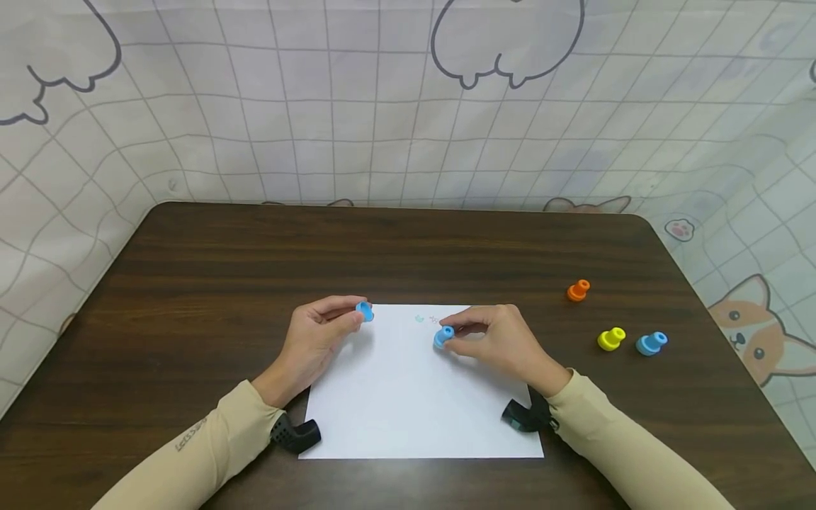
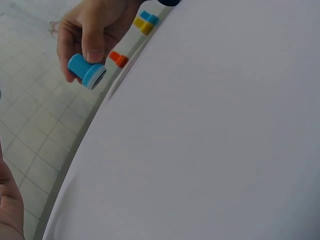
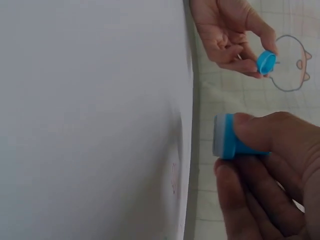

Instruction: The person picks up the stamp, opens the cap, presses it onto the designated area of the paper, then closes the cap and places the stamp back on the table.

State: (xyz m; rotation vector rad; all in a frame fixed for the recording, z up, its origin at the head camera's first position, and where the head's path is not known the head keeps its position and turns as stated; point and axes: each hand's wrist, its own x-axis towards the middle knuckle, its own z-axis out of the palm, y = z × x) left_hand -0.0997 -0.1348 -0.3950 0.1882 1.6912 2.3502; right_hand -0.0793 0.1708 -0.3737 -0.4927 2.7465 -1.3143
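Observation:
My right hand [image 1: 503, 340] pinches a small blue toy stamp [image 1: 443, 336] by its handle over the upper right of a white sheet of paper [image 1: 414, 404]. The uncapped face of the stamp [image 3: 220, 136] shows a pale rim in the right wrist view. At the paper's upper left, my left hand [image 1: 312, 336] holds a blue cap [image 1: 365, 312] between thumb and fingers. That cap [image 3: 266, 62] has its hollow side showing in the right wrist view. Small printed marks [image 1: 418, 319], one greenish and one star-like, lie near the sheet's top edge.
Right of the paper on the dark wooden table [image 1: 357, 248] stand an orange stamp [image 1: 579, 290], a yellow stamp [image 1: 611, 338] and another blue stamp [image 1: 652, 343]. A checked curtain [image 1: 382, 120] with cartoon animals hangs behind and beside the table.

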